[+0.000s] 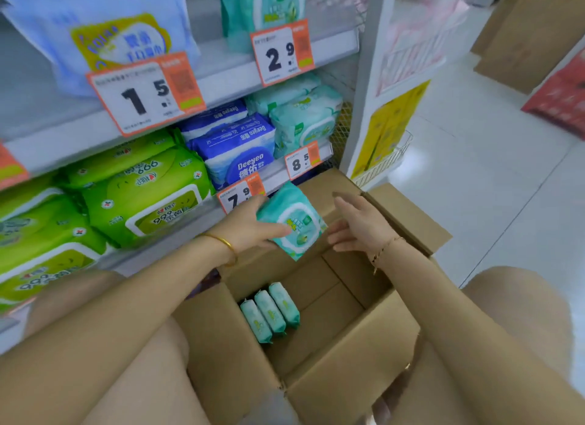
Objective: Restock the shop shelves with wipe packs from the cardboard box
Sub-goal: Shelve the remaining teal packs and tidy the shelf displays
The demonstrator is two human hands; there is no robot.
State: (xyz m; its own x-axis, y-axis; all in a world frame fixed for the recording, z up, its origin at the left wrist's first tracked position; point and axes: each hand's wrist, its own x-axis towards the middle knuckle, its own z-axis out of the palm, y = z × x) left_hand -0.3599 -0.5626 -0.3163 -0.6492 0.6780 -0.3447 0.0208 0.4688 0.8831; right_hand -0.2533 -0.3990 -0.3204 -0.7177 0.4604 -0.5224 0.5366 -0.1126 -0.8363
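My left hand [250, 223] grips a teal wipe pack [292, 222] with a white lid label, holding it tilted above the open cardboard box [354, 358]. My right hand [357, 223] hovers just right of the pack, fingers spread, holding nothing. Three more teal packs [270, 310] stand on edge in the box's left corner. On the shelf [278, 174] above the box lie matching teal packs [304, 121] beside blue Deeyeo packs [234, 143].
Green wipe packs [104, 203] fill the shelf's left part. Price tags 7.9 [242, 195] and 8.5 [302, 162] hang on the shelf edge. A white upright post [364, 108] with a wire basket [386, 162] stands right of the shelf. White tiled floor [490, 187] spreads to the right.
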